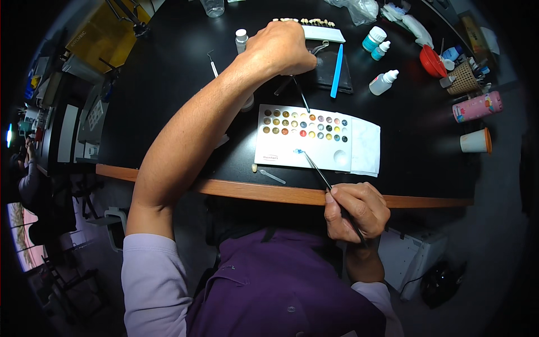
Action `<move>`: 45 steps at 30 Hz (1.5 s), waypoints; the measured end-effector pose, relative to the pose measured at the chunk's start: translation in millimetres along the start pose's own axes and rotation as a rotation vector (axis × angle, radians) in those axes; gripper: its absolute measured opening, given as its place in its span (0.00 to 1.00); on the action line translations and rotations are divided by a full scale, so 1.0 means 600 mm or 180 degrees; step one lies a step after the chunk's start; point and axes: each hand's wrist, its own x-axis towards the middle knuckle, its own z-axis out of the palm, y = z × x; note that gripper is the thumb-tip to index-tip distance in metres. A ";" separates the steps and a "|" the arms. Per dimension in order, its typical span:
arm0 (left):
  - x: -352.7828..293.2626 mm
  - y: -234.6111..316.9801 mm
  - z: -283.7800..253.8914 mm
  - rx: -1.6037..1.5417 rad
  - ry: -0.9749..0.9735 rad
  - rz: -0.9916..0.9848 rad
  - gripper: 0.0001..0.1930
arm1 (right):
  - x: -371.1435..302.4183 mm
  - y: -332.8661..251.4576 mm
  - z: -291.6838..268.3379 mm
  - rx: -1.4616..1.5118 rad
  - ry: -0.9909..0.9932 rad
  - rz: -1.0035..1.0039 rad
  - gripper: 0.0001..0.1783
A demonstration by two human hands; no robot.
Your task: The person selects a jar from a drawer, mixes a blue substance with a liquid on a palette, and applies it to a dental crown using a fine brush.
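Observation:
A slim brush (317, 171) with a dark handle is pinched in my right hand (359, 210). Its tip touches a small blue dab (298, 151) on the white palette (283, 147), below rows of coloured wells. My left hand (281, 48) reaches across to the far side, back upward, near a white holder (324, 34) with tooth-shaped samples. Its fingertips are hidden, so what it grips, if anything, does not show. A dark thin stick (301, 92) runs from beneath it toward the palette. Beside its thumb is a curved metal instrument (320, 47).
A blue stick (337, 72) lies on a dark slab (343, 81). Bottles (382, 83) and a red bowl (432, 60) stand to the right. Folded white paper (366, 147) adjoins the palette. A small tooth-like piece (254, 168) lies near the wooden table edge (264, 191).

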 end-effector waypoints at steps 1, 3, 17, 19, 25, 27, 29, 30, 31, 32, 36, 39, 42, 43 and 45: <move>0.002 0.001 -0.002 0.0004 0.0022 0.0030 0.15 | -0.002 0.001 -0.001 -0.0021 0.0023 -0.0021 0.12; 0.004 0.003 -0.011 -0.0191 -0.0042 0.0003 0.17 | -0.004 -0.001 -0.007 0.0146 0.0158 0.0108 0.12; -0.115 -0.014 -0.113 -0.1164 0.0403 0.2033 0.09 | 0.106 0.024 -0.082 0.2000 0.0679 0.0760 0.07; -0.122 -0.022 -0.106 -0.1243 0.0493 0.2037 0.09 | 0.155 0.031 -0.085 0.2171 0.0421 0.0615 0.07; -0.133 -0.030 -0.090 -0.1138 0.0813 0.2270 0.12 | 0.249 0.059 -0.073 0.2370 -0.0301 0.0766 0.11; -0.136 -0.029 -0.087 -0.0859 0.0882 0.2360 0.21 | 0.247 0.072 -0.059 0.2506 -0.0245 0.0883 0.11; -0.148 -0.026 -0.076 -0.0788 0.1042 0.2200 0.28 | 0.237 0.074 -0.046 0.2739 -0.0020 0.1085 0.09; -0.153 -0.021 -0.076 -0.0724 0.1075 0.2140 0.29 | 0.234 0.074 -0.044 0.2744 -0.0031 0.1061 0.09; -0.157 -0.013 -0.074 -0.0731 0.1142 0.2068 0.29 | 0.230 0.078 -0.042 0.2869 0.0040 0.1191 0.09; -0.159 -0.015 -0.072 -0.0747 0.1133 0.2063 0.29 | 0.229 0.081 -0.040 0.2992 0.0117 0.1321 0.09; -0.165 -0.007 -0.067 -0.0675 0.1146 0.1976 0.26 | 0.230 0.085 -0.029 0.2760 0.0238 0.1230 0.06; -0.172 -0.002 -0.063 -0.0686 0.1160 0.1916 0.25 | 0.224 0.096 -0.020 0.2693 0.0237 0.0825 0.08; -0.187 0.011 -0.062 -0.0835 0.1142 0.1670 0.23 | 0.220 0.074 -0.010 0.2371 0.0439 0.0681 0.11; -0.193 0.014 -0.062 -0.1072 0.1068 0.1482 0.22 | 0.216 0.072 -0.005 0.2378 0.0449 0.0497 0.11; -0.198 0.019 -0.060 -0.1500 0.1003 0.1262 0.18 | 0.213 0.055 0.005 0.2194 0.0497 0.0439 0.10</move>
